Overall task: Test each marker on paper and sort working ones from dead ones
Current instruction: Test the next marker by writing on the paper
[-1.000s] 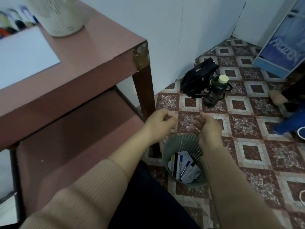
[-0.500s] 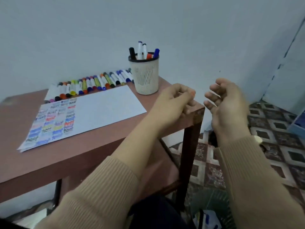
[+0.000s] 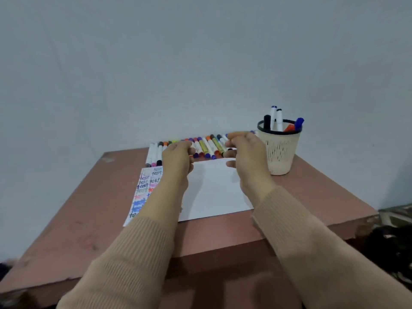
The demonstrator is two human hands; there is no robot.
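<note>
On the reddish table (image 3: 89, 219) the paper (image 3: 214, 192) shows coloured "test" scribbles down its left side. The left hand (image 3: 177, 159) and right hand (image 3: 244, 155) hover over the row of markers (image 3: 207, 146) along its far edge, fingers loosely curled and holding nothing, so I judge a next marker is being picked. That calls for pinching one from the row, uncapping it and writing on the blank part. A plain pale wall (image 3: 200, 63) backs the table, and a mesh cup (image 3: 279, 152) of upright markers stands at the right.

Single head-worn view, facing forward and slightly down, close over the table (image 3: 93, 208), wall (image 3: 200, 63) behind
</note>
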